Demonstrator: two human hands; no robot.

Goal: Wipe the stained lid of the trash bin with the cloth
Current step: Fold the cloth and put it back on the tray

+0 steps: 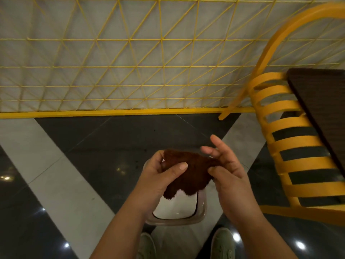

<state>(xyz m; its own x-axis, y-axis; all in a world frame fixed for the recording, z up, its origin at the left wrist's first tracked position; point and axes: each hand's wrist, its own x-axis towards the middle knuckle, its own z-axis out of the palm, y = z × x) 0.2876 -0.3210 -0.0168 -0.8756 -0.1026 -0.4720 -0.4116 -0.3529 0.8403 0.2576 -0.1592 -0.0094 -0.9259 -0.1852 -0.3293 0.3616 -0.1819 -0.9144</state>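
Holding the cloth above the trash bin lid, my left hand grips it, my right hand pinches its edge; I should bunch it flat, then press down evenly.

The white lid of the trash bin lies open to approach from above on its near half; its far half is covered in this view by the brown cloth held over it. To the right stands a yellow slatted chair with a dark tabletop beside it — close quarters there. Left, bare floor gives free passage — up to the yellow lattice fence behind
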